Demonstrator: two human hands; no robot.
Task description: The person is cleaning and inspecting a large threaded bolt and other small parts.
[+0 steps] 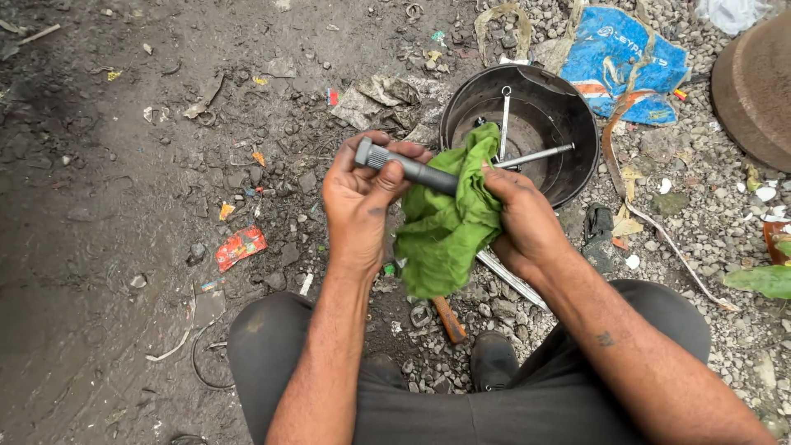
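My left hand (358, 202) grips a long grey metal bolt (408, 167) near its splined head, holding it roughly level above the ground. My right hand (523, 218) is closed on a green rag (445, 227) that wraps the bolt's other end and hangs down between my hands. The far part of the bolt is hidden under the rag. Both hands are dirty with grease.
A black round tub (577, 161) holding a wrench (504, 124) and a metal rod (535, 155) sits just beyond my hands. A wooden-handled tool (451, 320) and a metal bar (511, 278) lie on the gravel by my knees. Litter, a blue bag (626, 62) and muddy ground surround me.
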